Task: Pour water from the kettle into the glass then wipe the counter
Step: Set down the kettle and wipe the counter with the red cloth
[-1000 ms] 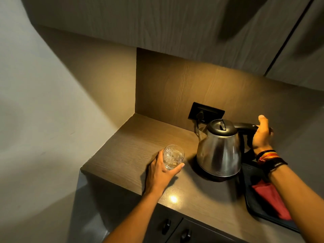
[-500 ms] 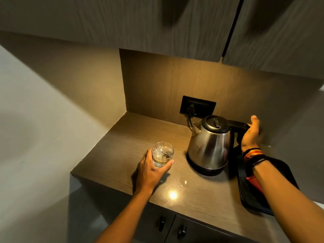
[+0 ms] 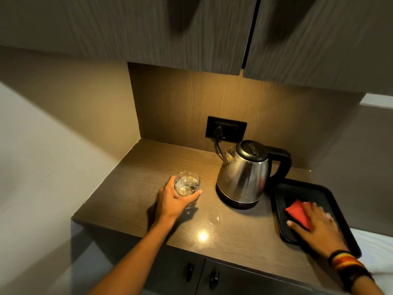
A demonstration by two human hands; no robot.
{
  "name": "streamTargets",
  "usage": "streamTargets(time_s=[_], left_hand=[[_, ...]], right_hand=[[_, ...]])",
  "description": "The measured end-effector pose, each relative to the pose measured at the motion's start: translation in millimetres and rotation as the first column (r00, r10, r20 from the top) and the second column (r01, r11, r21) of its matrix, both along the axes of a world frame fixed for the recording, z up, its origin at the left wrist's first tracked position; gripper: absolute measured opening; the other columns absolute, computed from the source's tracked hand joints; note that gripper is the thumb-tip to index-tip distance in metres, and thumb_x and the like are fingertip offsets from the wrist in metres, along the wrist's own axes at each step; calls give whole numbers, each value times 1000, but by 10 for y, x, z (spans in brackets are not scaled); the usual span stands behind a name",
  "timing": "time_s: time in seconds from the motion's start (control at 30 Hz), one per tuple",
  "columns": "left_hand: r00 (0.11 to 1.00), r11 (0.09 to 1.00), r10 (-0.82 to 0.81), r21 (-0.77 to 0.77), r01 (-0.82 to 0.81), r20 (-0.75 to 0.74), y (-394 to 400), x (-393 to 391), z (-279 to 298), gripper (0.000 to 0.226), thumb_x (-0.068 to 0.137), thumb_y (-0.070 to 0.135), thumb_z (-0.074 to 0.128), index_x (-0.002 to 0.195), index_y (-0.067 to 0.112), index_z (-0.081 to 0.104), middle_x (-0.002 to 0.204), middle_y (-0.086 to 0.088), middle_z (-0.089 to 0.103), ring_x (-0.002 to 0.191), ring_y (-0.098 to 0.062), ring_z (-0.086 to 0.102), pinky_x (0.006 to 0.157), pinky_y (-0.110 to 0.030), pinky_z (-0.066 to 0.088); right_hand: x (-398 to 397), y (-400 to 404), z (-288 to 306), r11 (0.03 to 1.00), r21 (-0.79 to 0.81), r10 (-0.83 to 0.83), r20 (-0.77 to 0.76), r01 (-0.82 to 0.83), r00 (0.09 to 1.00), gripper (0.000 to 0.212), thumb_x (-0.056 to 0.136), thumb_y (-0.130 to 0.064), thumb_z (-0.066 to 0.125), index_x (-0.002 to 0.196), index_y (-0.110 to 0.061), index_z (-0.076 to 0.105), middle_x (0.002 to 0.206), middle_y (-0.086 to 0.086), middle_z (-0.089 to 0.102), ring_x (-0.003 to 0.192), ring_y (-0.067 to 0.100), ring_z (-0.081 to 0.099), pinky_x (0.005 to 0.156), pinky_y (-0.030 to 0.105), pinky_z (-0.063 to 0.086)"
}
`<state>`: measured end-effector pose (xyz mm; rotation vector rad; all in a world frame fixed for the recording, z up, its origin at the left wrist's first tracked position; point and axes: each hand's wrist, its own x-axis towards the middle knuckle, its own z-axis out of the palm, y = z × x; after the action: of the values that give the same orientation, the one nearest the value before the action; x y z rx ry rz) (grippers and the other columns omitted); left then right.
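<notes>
The right hand has left the kettle handle and now lies flat, fingers spread and released, on the red cloth in the black tray at the kettle's 4 o'clock. The kettle stands on its base on the table (cord plugged behind). At its 9 o'clock, the left hand still grips the glass, fingers wrapped around it.

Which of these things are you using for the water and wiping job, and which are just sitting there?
For the job: clear drinking glass, shiny steel kettle, folded red cloth, brown wooden counter.

Just there: black plastic tray, black wall socket, dark cupboard knobs.
</notes>
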<state>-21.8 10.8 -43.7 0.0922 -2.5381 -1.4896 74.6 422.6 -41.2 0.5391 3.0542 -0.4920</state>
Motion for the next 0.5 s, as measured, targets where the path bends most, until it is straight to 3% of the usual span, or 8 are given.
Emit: streamTargets(time_s=[0.07,0.13,0.23,0.3,0.33,0.4,0.43,0.5], left_hand=[[1000,1000,13,20,-13,-9,6,-29,39,76,57,65,89,114,25,61,108,5,68,103,-21,67,88,-40,60],[999,999,25,29,-24,-31,-5,-49,107,70,59,61,91,112,24,65,105,3,72,98,-19,69,87,-42,61],[996,1000,13,22,-11,-84,-43,-88,290,67,57,68,88,107,30,64,98,9,71,92,-13,69,77,-32,60],[993,1000,8,28,-4,-118,-103,-105,425,68,54,75,84,105,35,62,94,16,68,89,-5,67,71,-21,55],[992,1000,-1,28,4,-130,-140,-102,480,69,54,76,83,106,36,62,94,19,67,89,0,65,68,-15,51],[987,1000,-15,23,18,-158,-208,-89,575,74,53,78,82,109,33,64,95,19,67,87,5,64,62,-4,47],[986,1000,-13,22,17,-169,-242,-86,606,76,53,79,82,110,32,65,96,18,67,87,4,64,61,-3,47],[985,1000,-2,23,6,-174,-321,-72,637,84,52,83,79,114,28,66,100,13,70,89,-2,67,63,-5,47]], right_hand=[[49,-2,-58,997,74,33,-16,-32,999,71,98,-35,61,158,-11,33,163,19,33,150,38,29,124,49,18],[28,-77,58,997,50,-54,-109,60,993,57,98,-21,58,153,-11,44,145,27,55,130,46,53,107,55,44],[80,-254,338,979,-120,-201,-407,166,891,41,103,-30,52,143,-24,56,104,25,73,82,40,68,77,44,56],[194,-517,492,973,-210,-197,-553,93,810,41,105,-40,47,146,-36,50,117,5,71,92,26,65,84,39,53],[253,-693,493,978,-206,-146,-564,32,813,45,105,-36,48,150,-39,45,135,-1,64,112,22,62,96,43,51],[383,-1150,311,980,-157,34,-463,-119,886,66,99,-19,51,159,-37,28,166,-2,29,150,25,29,118,54,28],[447,-1420,174,972,-132,142,-328,-194,934,74,97,-18,52,160,-37,16,170,-4,8,155,25,11,122,56,13],[523,-1828,-139,949,-10,313,-72,-315,947,72,102,-39,44,156,-38,-4,163,-7,-19,155,24,-13,123,55,-6]])
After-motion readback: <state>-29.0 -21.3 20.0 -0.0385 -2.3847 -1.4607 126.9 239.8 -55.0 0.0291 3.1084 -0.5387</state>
